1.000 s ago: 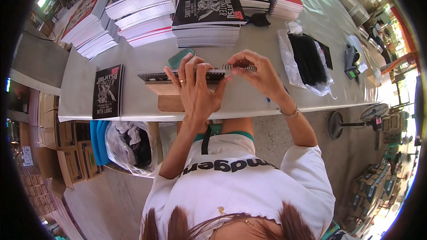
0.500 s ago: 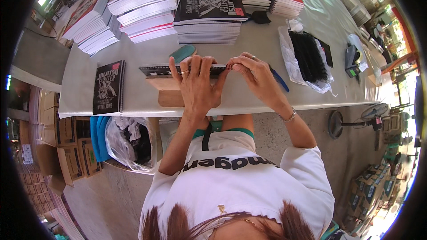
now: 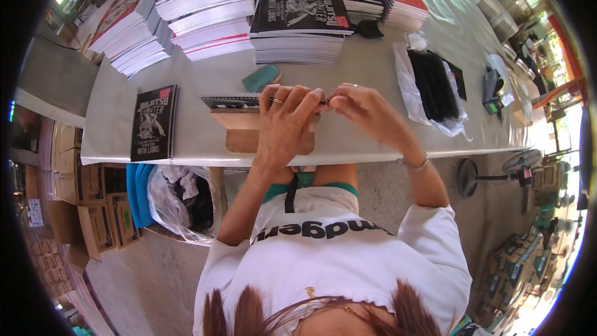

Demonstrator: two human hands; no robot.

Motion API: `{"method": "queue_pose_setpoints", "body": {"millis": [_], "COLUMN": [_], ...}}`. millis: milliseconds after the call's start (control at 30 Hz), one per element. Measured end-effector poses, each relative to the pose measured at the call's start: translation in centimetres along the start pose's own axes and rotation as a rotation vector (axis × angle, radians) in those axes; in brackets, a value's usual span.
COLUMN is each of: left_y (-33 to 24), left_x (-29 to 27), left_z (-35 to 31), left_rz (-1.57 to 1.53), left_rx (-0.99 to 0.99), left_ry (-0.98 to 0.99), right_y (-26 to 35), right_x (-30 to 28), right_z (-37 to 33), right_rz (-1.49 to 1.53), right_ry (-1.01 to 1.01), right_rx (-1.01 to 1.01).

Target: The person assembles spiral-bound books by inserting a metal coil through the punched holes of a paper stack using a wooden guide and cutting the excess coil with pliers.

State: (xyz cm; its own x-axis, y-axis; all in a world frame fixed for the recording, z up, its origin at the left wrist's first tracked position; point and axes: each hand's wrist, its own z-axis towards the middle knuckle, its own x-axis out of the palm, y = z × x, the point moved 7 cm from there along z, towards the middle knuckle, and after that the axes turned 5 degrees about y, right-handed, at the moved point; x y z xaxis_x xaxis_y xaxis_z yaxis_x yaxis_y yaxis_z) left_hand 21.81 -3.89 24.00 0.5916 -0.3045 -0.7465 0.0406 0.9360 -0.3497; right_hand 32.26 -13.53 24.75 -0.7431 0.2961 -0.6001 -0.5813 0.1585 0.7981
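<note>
A notebook (image 3: 231,104) with a row of holes along its dark edge stands on a wooden block (image 3: 244,142) at the table's front. My left hand (image 3: 286,118) closes over its top edge, fingers bent over the far side. At the notebook's right end, my right hand (image 3: 367,107) pinches the tip of a thin black binding coil, mostly hidden by the fingers. Just beyond my left hand lies a teal-topped block (image 3: 261,79). To the right, a bundle of black binding coils (image 3: 432,86) rests on white plastic wrap (image 3: 405,90).
A black-covered spiral notebook (image 3: 153,123) lies at the left. Stacks of notebooks (image 3: 298,46) line the far side, with a small black object (image 3: 369,29) beside them. A dark tape dispenser (image 3: 494,90) sits far right. Below the table's left stands a plastic-lined bin (image 3: 171,202).
My right hand has turned and its fingers have curled in more, still at the notebook's end. The blue-handled tool beside it is now out of sight. The view has shifted slightly.
</note>
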Motion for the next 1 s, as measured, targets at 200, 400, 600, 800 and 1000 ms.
{"method": "queue_pose_setpoints", "body": {"millis": [200,400,600,800,1000], "left_y": [-0.5,-0.3,-0.7,0.1,0.1], "left_x": [0.0,0.2,0.2,0.3,0.5], "left_z": [0.3,-0.1,0.4,0.0,0.3], "left_rz": [-0.04,0.021,-0.016,-0.026,-0.047], "left_rx": [0.091,0.105,0.097,0.068,0.069], "left_ry": [-0.022,-0.035,-0.014,-0.054,-0.021], "right_y": [-5.9,-6.2,-8.3,-11.4,-12.4], "right_x": [0.8,9.0,10.3,5.0,3.1], "right_z": [9.2,15.8,15.5,9.2,5.0], "right_rz": [-0.032,-0.498,-0.683,-0.717,-0.562], "right_ry": [0.362,0.294,0.191,0.253,0.284], "right_rx": [-0.142,-0.357,-0.379,-0.217,0.167]}}
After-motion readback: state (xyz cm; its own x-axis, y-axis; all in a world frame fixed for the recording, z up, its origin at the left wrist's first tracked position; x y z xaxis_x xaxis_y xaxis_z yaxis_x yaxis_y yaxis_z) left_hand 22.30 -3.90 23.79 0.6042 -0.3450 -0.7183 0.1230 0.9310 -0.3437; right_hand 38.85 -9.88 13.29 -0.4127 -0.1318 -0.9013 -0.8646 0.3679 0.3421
